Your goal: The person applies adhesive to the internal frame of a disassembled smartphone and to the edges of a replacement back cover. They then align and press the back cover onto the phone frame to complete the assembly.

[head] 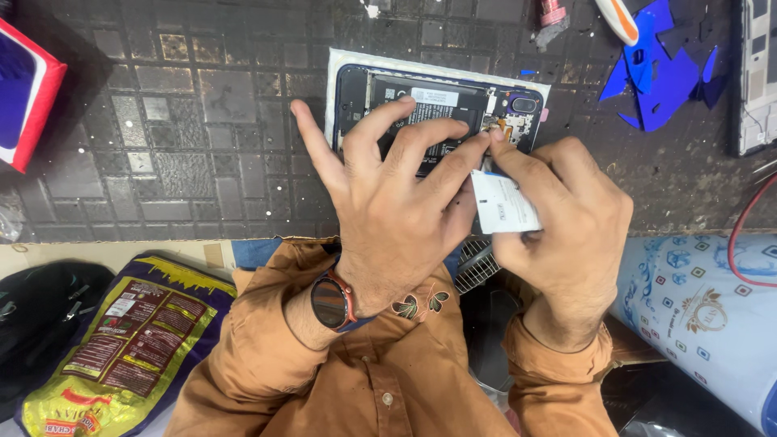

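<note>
An opened phone (360, 93) with its back cover off lies on a white pad (333, 65) on the dark tiled work mat (202, 146). Its black battery (453, 101) and the camera module (524, 105) are exposed. My left hand (388, 202), with a round watch (330, 301) on the wrist, rests spread over the phone's lower half, fingertips on the battery. My right hand (571, 218) holds a small white card (503, 202) beside the phone, and its forefinger tip touches the board next to the camera module.
Blue plastic shards (655, 69) lie at the back right, near an orange-and-white tool (619, 20). A red-edged box (28, 93) sits at the far left. A purple and yellow packet (121, 348), a black bag (40, 324), a blue patterned roll (704, 307) and a red cable (740, 235) border the mat.
</note>
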